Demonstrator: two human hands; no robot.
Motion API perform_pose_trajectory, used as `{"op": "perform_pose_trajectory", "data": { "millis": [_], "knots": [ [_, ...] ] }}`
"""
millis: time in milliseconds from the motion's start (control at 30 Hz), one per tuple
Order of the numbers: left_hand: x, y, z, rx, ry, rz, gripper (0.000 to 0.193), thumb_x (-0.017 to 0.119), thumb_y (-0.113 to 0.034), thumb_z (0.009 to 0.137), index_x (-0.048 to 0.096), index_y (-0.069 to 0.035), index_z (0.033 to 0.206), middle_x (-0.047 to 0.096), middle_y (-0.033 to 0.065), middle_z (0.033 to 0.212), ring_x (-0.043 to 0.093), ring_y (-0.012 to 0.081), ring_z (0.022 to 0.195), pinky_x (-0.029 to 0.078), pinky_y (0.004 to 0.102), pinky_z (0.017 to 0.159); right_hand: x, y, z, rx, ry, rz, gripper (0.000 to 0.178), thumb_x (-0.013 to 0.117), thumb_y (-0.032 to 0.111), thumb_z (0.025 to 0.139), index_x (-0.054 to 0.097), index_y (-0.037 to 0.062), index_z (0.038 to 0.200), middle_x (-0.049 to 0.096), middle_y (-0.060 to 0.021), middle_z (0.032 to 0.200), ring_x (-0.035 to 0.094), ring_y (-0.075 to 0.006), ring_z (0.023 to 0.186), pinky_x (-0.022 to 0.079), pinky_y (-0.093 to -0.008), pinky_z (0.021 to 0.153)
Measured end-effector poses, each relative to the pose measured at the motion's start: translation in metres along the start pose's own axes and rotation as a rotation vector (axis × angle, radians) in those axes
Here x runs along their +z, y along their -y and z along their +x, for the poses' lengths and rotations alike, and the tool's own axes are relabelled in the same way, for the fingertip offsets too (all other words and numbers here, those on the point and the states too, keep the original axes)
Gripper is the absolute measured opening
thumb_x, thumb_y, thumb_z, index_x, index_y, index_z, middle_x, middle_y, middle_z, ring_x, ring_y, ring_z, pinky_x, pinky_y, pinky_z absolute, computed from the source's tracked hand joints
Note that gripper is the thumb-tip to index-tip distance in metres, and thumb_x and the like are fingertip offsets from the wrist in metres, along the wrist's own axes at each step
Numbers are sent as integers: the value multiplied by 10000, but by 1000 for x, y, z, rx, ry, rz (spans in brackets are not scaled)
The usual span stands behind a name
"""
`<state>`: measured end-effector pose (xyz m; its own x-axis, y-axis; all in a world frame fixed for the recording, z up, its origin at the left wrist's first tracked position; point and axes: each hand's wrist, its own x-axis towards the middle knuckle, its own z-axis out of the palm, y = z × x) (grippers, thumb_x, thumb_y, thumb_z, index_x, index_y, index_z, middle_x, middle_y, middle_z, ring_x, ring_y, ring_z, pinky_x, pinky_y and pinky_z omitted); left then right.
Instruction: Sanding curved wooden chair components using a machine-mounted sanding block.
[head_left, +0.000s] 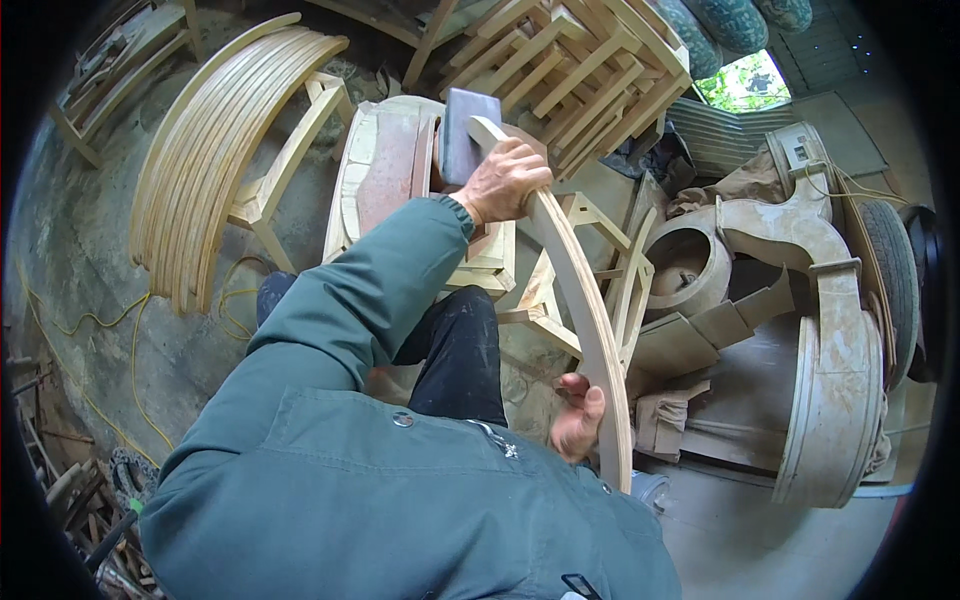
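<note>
Stained concrete workshop floor [185, 345]
Daylight is let in by a window [768, 97] showing green foliage [738, 76]; near it a corrugated sheet [715, 142] is seen, and slatted wooden frames [577, 78] are stacked nearby.

A yellow cord [133, 355] lies on the grey floor [205, 365].

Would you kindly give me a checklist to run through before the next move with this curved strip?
1. Left hand closed around the curved wooden strip, near its upper end: ok.
2. Right hand at its lower part, grip firm: cannot tell.
3. Upper end touching the dark grey block: cannot tell.
4. Stacked curved strips clear of both hands: ok.
5. Yellow cord clear of both hands: ok.
</note>
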<state>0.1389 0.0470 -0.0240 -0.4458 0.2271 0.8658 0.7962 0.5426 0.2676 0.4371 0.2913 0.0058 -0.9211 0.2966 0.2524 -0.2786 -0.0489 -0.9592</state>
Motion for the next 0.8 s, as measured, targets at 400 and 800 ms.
{"op": "perform_pose_trajectory", "data": {
  "millis": [400, 800],
  "knots": [
    [5, -53, 40, -391, -187, -176, 247, 797, -190, 728, 628, -142, 901, 649, 59, 864, 648, 296, 921, 441, 459, 850, 30, 192, 122, -394, 113, -574, 679, 675, 346, 916, 521, -74, 1428, 630, -190, 1244, 698, -284, 931, 606, -386, 789],
    [15, 0, 100, -763, -215, -380, 313, 798, -278, 761, 726, -43, 955, 758, 190, 881, 749, 314, 831, 594, 433, 770, 157, 276, 404, -403, 556, -627, 442, 624, 334, 1041, 656, 7, 1335, 751, -90, 1039, 718, -132, 866, 570, -271, 793]
  ]
}}
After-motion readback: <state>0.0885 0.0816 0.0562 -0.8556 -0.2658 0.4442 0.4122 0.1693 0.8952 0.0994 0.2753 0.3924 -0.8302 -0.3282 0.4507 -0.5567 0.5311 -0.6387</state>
